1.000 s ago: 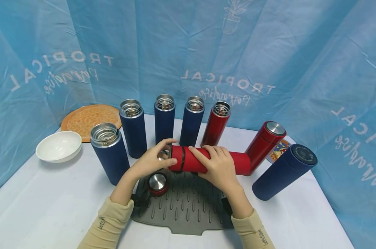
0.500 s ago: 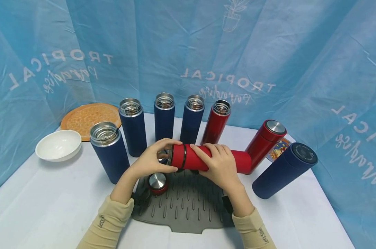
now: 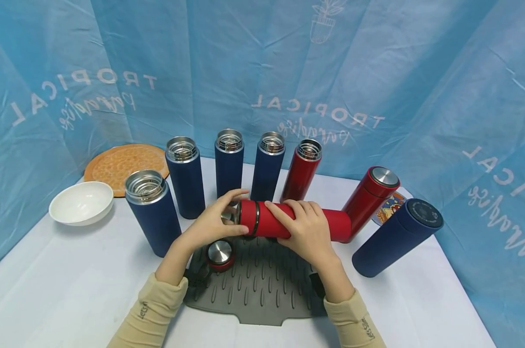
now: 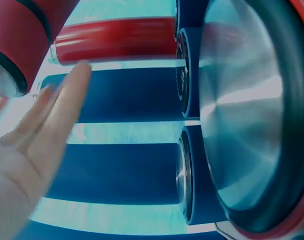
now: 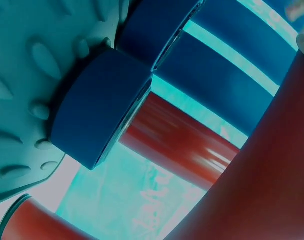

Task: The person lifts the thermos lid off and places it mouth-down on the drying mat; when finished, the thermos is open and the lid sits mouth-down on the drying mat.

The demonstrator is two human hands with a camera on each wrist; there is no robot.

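Observation:
My right hand (image 3: pixel 303 229) grips the body of a red vacuum flask (image 3: pixel 338 225), which lies sideways above the mat with its capped end to the left. A dark ring parts the lid (image 3: pixel 247 217) from the body. At that lid my left hand (image 3: pixel 214 217) has its fingers spread, the thumb low at its edge and the index finger above. In the left wrist view the fingers (image 4: pixel 67 110) are straight and blurred beside the flask's steel-topped end. A loose red lid (image 3: pixel 220 256) with a steel top rests on the mat below the left hand.
The grey ribbed mat (image 3: pixel 262 295) also bears blue lids (image 5: pixel 99 105). Behind stand several uncapped blue flasks (image 3: pixel 153 217) and one uncapped red flask (image 3: pixel 300 174). Capped flasks, one red (image 3: pixel 367 203) and one blue (image 3: pixel 393 241), stand right. A white bowl (image 3: pixel 81 205) is left.
The left thumb has moved down and back up by the lid, while the left index finger slid over its top and back. The right hand keeps its grip on the flask.

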